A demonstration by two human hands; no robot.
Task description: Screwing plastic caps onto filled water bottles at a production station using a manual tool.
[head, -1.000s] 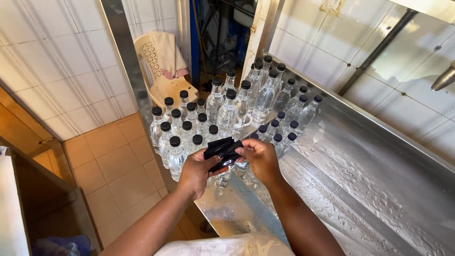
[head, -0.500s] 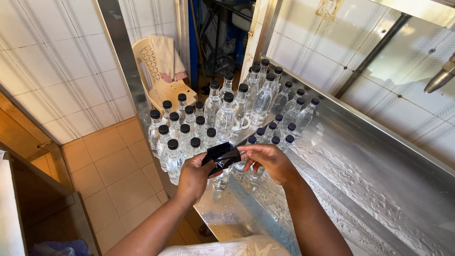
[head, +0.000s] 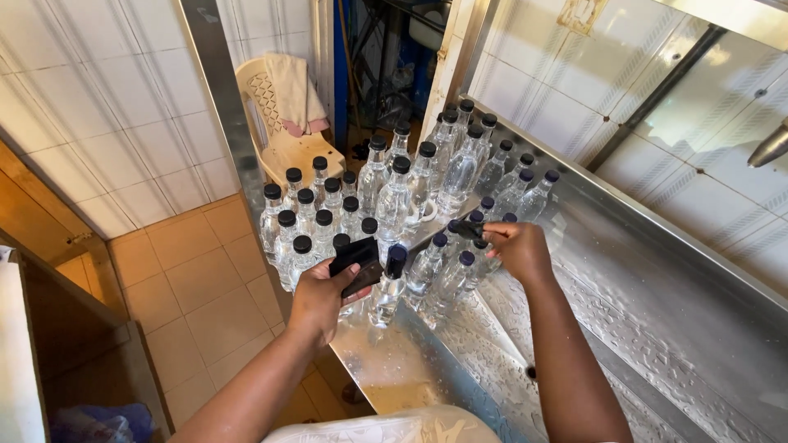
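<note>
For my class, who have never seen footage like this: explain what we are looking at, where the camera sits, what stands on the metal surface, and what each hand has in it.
There is no machine here, only a person's two bare hands. The single picture comes from a camera worn on that person's head, looking down, so both arms reach in from the bottom edge.

The surface is a wet stainless steel counter against a white tiled wall. On it stand many clear plastic bottles with black caps, packed close together at the far end.

The left hand holds a small stack of flat black pieces, perhaps seals or labels; the picture is too small to tell. The right hand pinches one small black piece over the caps of the nearer bottles.

Beyond the counter, on the tiled floor, stands a cream plastic chair with a cloth draped over its back.
</note>
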